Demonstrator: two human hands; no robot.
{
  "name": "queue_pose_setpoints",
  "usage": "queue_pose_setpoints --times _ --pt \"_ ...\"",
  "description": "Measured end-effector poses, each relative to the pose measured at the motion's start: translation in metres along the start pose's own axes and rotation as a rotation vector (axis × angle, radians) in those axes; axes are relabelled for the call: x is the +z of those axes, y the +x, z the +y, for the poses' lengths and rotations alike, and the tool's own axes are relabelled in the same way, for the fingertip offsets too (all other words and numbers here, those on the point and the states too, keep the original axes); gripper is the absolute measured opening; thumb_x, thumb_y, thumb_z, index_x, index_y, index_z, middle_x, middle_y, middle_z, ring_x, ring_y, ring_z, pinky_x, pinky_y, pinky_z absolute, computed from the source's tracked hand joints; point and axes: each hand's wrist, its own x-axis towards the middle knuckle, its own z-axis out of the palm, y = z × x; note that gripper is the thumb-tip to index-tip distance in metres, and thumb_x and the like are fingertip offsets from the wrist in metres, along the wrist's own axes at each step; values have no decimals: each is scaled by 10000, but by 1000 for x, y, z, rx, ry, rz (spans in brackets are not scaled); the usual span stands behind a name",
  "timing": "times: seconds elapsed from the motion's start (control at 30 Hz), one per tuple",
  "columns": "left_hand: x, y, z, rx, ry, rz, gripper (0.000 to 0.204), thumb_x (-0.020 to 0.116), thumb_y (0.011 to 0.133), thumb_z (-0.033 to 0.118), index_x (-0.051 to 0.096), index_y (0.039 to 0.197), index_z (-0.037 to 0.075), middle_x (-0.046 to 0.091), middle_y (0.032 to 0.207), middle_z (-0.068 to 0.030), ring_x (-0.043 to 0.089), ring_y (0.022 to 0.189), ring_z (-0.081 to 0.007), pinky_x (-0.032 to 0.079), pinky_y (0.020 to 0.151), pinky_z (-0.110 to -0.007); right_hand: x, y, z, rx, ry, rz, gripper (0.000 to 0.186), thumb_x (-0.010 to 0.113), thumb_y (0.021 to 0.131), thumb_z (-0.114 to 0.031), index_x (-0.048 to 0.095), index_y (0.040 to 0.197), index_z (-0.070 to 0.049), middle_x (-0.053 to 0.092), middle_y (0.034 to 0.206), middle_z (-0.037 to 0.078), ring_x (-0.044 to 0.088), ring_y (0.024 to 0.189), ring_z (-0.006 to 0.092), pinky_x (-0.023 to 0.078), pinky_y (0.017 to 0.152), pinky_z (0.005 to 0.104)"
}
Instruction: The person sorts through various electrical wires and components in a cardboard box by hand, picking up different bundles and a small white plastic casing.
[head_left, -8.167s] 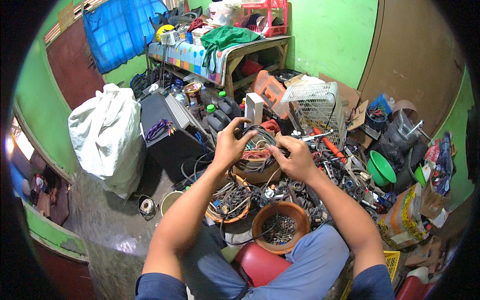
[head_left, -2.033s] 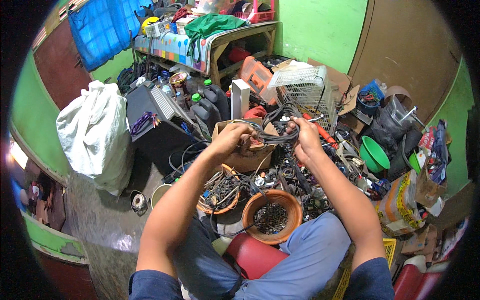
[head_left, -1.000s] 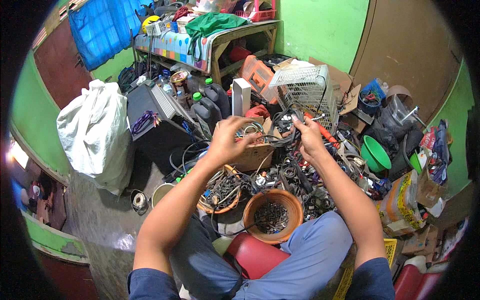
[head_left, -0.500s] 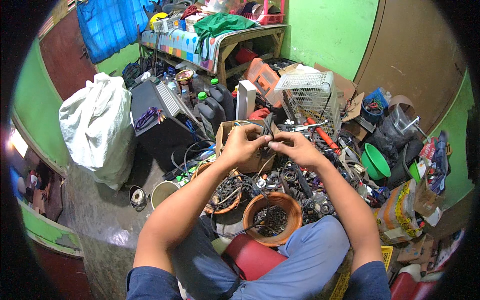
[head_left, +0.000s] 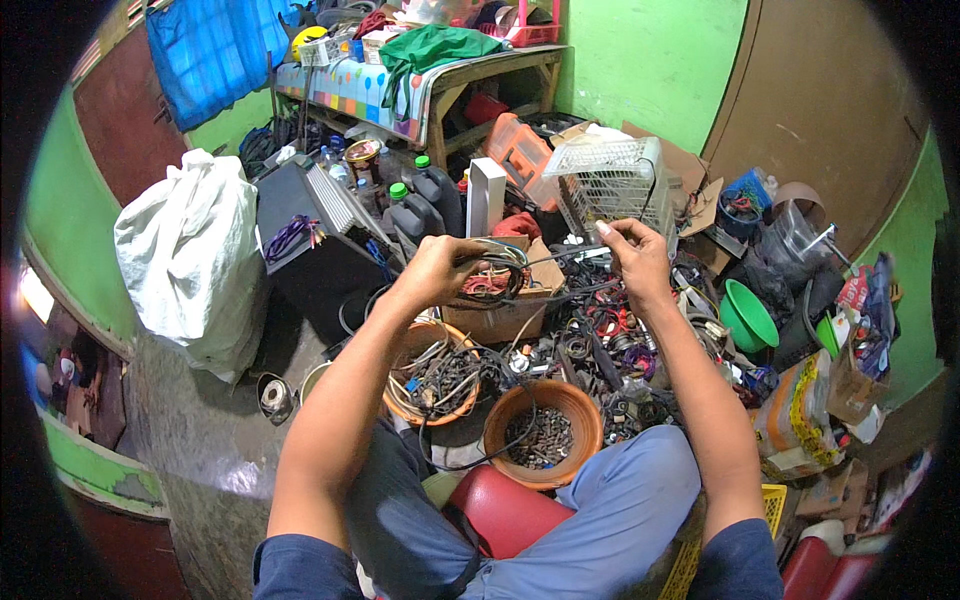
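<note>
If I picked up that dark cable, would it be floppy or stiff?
The dark cable would probably bend easily, since it curves into loops at the left hand. It may be slightly springy, since the loops look rounded. It looks thin, so it's probably light.

light: fairly bright, mostly even | glare: opening (head_left: pixel 38 290) at far left blown white, pale sheen on floor (head_left: pixel 245 480) | backlight: blue curtain (head_left: pixel 215 55) glows | shadow: dark beneath table (head_left: pixel 500 68) | lens: edge of brown door (head_left: pixel 820 110) bows, corners black | focus: centre crisp, rim softer
</note>
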Motion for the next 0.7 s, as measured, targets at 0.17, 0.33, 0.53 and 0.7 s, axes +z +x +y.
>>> queue_pose_setpoints --times 0.17,0.33,0.53,0.7 --pt "-25 -6 -8 -101 -20 76 321 711 897 230 709 1083 -31 738 919 -185 699 822 -178 534 775 -361 2 -6 -15 -123 -182 -116 168 760 873 -172 714 910 -14 677 807 55 625 701 124 506 676 294" --pt "-29 -9 -29 -81 -367 195 377 669 955 335 720 992 -37 633 707 -11 555 666 -97 459 631 -286 -12 -3 -9 -350 -655 -84 153 755 832 -144 743 919 -20 737 898 129 707 845 231 525 797 339" --pt "-16 -5 -7 -289 -816 109 296 637 986 324 711 985 37 510 643 78 370 497 -22 243 451 -225 -1 -9 18 -378 -713 -236 192 727 860 -157 740 982 -8 734 988 161 712 938 264 525 844 356" --pt "6 1 11 -372 -855 190 283 627 993 318 691 942 47 494 630 81 371 497 -27 252 456 -223 33 -29 -6 -389 -497 -353 262 739 876 -220 669 952 21 698 958 139 683 882 284 523 828 360"
